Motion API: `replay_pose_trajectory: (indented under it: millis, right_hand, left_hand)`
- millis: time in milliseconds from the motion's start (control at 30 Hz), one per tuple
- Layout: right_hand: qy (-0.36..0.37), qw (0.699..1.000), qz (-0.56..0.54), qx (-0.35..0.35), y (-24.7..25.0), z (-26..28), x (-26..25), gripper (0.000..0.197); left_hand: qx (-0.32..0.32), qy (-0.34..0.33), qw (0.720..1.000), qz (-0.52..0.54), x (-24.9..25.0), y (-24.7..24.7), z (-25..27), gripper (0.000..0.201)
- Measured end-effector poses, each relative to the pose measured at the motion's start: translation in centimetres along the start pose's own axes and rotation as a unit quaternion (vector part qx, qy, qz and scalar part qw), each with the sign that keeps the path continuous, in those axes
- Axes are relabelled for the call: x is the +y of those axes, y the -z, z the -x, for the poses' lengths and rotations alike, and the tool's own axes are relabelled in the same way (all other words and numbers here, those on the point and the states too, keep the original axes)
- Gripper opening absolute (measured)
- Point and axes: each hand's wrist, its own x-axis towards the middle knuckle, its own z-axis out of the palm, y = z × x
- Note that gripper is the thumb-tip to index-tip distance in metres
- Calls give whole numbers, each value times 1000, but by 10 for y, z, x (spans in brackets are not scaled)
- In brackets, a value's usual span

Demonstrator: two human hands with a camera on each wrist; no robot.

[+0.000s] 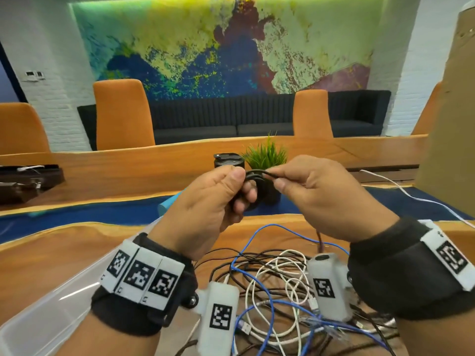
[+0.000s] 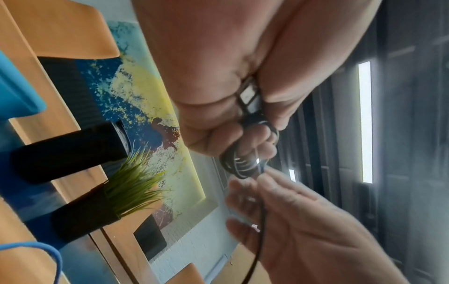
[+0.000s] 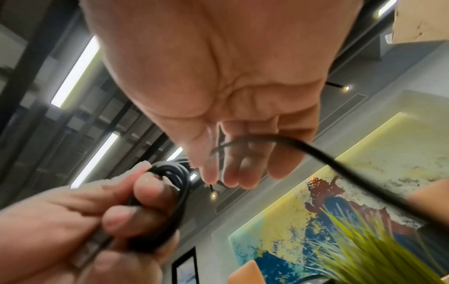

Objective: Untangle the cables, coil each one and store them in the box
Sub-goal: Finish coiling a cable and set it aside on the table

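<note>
My left hand [image 1: 240,187] is raised above the table and grips a small coil of black cable [image 1: 257,194] wound round its fingers. In the left wrist view the coil [image 2: 233,165] hangs below the fingers and a USB plug [image 2: 249,96] is tucked in the palm. My right hand [image 1: 279,179] pinches the loose strand of the same cable right beside the coil; the strand [image 3: 316,153] trails off past its palm. A tangle of white, blue and black cables [image 1: 277,278] lies on the table under my wrists. A clear plastic box [image 1: 59,299] sits at lower left.
Just behind my hands are a potted green plant [image 1: 266,156] and a black cylinder [image 1: 228,160]. At the right stands a cardboard sheet [image 1: 449,124], with a white cable [image 1: 411,196] running past it. A turquoise object [image 1: 168,205] lies behind my left hand. Orange chairs line the far side.
</note>
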Motion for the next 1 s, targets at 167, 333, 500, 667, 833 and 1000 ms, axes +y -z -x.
replay_pose_trajectory:
  millis: [167, 333, 500, 667, 833, 1000]
  right_hand:
    - [98, 992, -80, -6, -1, 2, -16, 33]
    - [87, 992, -57, 76, -5, 2, -18, 21]
    - [59, 990, -71, 105, -7, 2, -19, 18]
    - [53, 985, -99, 135, -5, 3, -25, 18]
    - [42, 980, -119, 151, -5, 2, -22, 19]
    - [25, 976, -88, 196, -9, 0, -16, 20]
  left_hand:
    - [10, -20, 1000, 8, -1, -9, -1, 44]
    - [68, -27, 997, 0, 2, -21, 0, 33]
    - [70, -25, 995, 62, 2, -19, -2, 25]
    - [8, 54, 960, 273, -3, -7, -5, 12]
    - [18, 64, 953, 297, -6, -13, -4, 19]
    - [123, -51, 989, 60, 1, -20, -2, 19]
